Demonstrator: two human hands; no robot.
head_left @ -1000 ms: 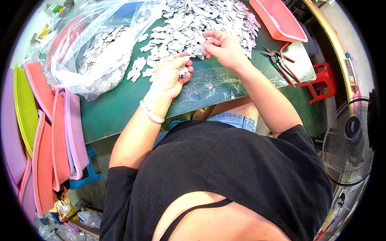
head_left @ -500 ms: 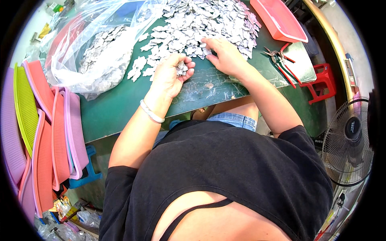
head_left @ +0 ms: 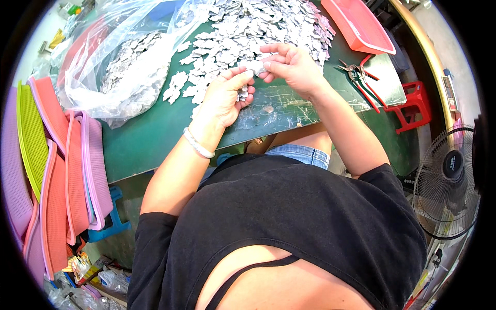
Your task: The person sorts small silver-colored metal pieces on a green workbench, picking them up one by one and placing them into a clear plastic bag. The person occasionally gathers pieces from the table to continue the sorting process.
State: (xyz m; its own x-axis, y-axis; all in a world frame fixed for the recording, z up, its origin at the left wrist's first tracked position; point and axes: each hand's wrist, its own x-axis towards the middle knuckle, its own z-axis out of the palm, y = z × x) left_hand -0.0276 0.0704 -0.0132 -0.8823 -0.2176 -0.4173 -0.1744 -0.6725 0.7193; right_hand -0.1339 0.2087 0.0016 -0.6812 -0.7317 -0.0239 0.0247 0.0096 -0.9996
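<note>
A wide heap of small, flat, silvery-grey pieces with irregular outlines (head_left: 243, 36) covers the far middle of the green table (head_left: 139, 150). My left hand (head_left: 227, 95), with a white bracelet at the wrist, is closed around several of these pieces at the near edge of the heap. Between its thumb and my right hand's fingers is one flat grey piece (head_left: 257, 67). My right hand (head_left: 293, 70) pinches that piece from the right side. What the pieces are cannot be made out.
A clear plastic bag (head_left: 150, 98) with more grey pieces lies at left. Red-handled pruning shears (head_left: 359, 77) and a pink tray (head_left: 359, 28) are at right. Stacked plastic baskets (head_left: 57, 170) stand left of the table; a red stool (head_left: 413, 106) and a fan (head_left: 447, 181) stand at right.
My right hand has come back from the heap toward my left hand, now pinching a grey piece. My left hand has shifted slightly right, its thumb now at that piece.
</note>
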